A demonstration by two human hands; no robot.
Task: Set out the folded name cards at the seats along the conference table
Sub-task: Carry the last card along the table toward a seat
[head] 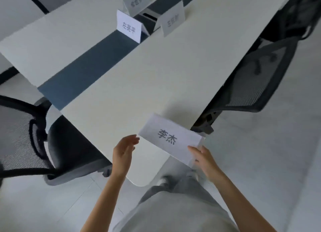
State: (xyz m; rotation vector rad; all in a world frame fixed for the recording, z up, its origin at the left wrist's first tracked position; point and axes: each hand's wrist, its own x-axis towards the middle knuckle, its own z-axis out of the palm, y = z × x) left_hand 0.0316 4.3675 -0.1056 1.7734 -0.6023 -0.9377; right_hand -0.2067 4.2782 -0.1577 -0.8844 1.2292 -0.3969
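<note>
— So where is the name card (pixel 171 139) just now?

— Pinched at its near corner by the right hand (pixel 205 160), thumb on top and fingers (pixel 194 149) underneath, held over the near end of the tabletop (pixel 139 86). Its printed face is up, probably so the name can be checked against the seat.

— And the left hand (pixel 123 153)?

— Bare of anything, fingers loosely straight, just beside the card's far corner; I judge it is coming in to steady or spread the fold so the card will stand.

— Anything already out?

— Well beyond the fingers, three standing cards: one (pixel 129 26) on the dark centre strip (pixel 83 72), another (pixel 172 19) to its right, a third (pixel 136 1) behind. Mesh chairs sit either side, one (pixel 257 79) to the right and one (pixel 34 136) to the left, marking seats that have no card before them.
</note>
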